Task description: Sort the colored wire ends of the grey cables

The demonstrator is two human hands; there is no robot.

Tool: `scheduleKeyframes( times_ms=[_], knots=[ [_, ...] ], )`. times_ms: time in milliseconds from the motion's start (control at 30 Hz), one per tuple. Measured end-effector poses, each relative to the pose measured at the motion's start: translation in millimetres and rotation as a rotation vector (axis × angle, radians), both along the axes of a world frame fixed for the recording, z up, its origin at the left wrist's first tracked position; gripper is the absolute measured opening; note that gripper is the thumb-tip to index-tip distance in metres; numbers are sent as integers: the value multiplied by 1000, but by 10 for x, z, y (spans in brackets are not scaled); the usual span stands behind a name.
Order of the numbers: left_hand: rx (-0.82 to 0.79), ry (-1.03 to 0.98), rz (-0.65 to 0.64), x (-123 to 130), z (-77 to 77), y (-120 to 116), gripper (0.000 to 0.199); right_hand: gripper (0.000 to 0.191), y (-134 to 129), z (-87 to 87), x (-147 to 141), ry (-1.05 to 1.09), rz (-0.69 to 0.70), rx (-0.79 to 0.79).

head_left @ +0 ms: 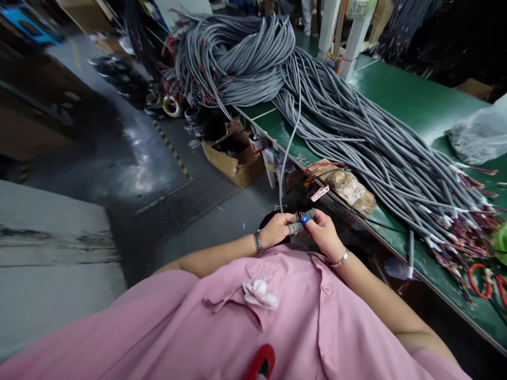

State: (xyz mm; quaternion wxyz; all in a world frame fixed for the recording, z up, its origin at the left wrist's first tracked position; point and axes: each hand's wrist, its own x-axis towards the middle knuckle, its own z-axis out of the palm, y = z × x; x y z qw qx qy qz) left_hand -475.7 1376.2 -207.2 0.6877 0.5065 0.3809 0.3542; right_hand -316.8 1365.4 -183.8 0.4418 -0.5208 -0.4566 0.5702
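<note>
One grey cable (281,182) is drooping off the green bench (400,100) in the head view, its lower length running down to the left hand (274,230). Left fingers are closing around thin coloured wires (298,216); right hand (325,236), blue band (305,219) on one digit, is pinching the same wires. Individual strands are appearing too small to trace. Grey cable bundle (348,116) is lying along the bench, tape-wrapped block (348,189) beside it.

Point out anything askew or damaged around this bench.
One cable end droops over the edge of the green table while the bundle lies on top. The pale panel at left looks scuffed.
</note>
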Motion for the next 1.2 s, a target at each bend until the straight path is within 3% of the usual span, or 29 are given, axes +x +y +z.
scheduleKeyframes(
  times_ms=[100,267,567,900,1200],
  knots=[
    [-37,-61,100,9,5,-64,33,25,-30,-2,-61,39,-28,9],
    [-162,-197,336,77,-110,-109,40,23,-51,-55,-70,42,-92,23],
    [-190,-136,267,30,-165,-58,39,31,94,-41,-88,69,83,-17],
    [-168,-90,279,3,-168,-17,39,30,128,-139,-188,26,-49,-21],
    [-192,-140,372,-72,-191,23,40,36,115,-53,-67,154,29,-128]
  ],
)
